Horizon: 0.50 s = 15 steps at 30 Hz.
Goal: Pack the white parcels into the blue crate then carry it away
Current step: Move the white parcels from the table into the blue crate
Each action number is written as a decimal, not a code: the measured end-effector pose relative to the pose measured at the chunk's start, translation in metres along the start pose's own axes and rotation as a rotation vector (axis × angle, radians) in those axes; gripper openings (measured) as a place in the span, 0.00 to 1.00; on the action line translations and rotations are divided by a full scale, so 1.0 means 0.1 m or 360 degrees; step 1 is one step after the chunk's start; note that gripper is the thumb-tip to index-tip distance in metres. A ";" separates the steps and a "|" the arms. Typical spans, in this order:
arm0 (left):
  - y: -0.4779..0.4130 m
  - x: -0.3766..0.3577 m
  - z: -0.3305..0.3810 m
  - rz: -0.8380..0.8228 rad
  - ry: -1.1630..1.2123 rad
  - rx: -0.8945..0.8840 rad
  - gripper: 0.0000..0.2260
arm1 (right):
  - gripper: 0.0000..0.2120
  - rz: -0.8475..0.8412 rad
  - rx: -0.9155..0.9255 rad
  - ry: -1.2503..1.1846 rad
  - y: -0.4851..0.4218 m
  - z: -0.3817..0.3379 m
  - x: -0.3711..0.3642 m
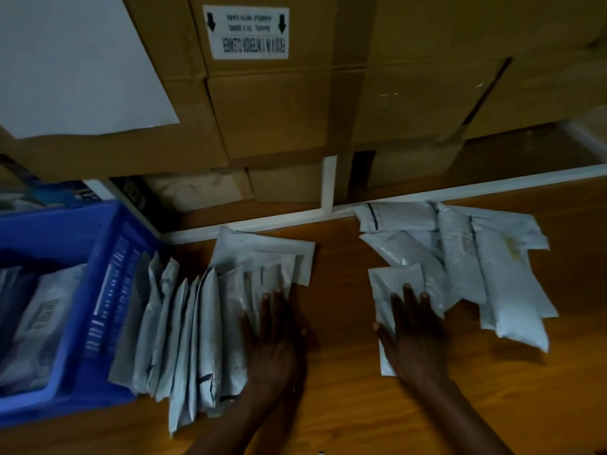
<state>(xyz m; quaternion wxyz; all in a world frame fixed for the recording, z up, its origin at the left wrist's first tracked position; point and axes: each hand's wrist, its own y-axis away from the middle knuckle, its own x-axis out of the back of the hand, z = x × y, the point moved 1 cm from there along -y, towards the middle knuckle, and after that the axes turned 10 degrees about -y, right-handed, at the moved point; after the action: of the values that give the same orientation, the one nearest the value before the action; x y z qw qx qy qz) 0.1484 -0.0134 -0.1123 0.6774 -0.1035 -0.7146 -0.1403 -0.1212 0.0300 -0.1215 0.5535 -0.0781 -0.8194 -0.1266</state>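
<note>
Head view: the left hand (276, 333) lies flat, fingers (272, 307) straight, on the right end of a row of parcels (184, 339) that leans against the blue crate (108, 284). The right hand (415, 336) rests with spread fingers (407, 300) on a small parcel (394, 284), gripping nothing. A pile (476, 257) of parcels lies just right of it on the tabletop (338, 323). Packed parcels (42, 323) lie inside the crate.

White parcels (42, 316) lie inside the blue crate (108, 290). A row of parcels (184, 339) leans against its outer wall, the left hand (276, 336) flat on them. Farther from the crate, the right hand (414, 333) lies flat on a loose pile (476, 257).
</note>
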 end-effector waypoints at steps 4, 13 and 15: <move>-0.05 0.02 0.13 0.0038 0.0029 0.0089 0.34 | 0.38 -0.0014 0.0007 -0.0053 0.03 -0.13 -0.22; -0.13 -0.09 0.14 -0.0018 0.0042 0.0003 0.35 | 0.38 -0.0028 0.0149 -0.0040 0.04 -0.33 -0.31; -0.14 -0.10 0.11 0.0005 0.0110 0.0032 0.35 | 0.38 -0.0031 0.0156 -0.0030 0.03 -0.32 -0.31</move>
<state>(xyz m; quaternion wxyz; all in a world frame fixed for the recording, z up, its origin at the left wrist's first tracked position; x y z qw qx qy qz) 0.1341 -0.0221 -0.1240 0.7030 -0.0928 -0.6919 -0.1356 -0.0806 0.0242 -0.1387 0.5478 -0.0442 -0.8305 -0.0908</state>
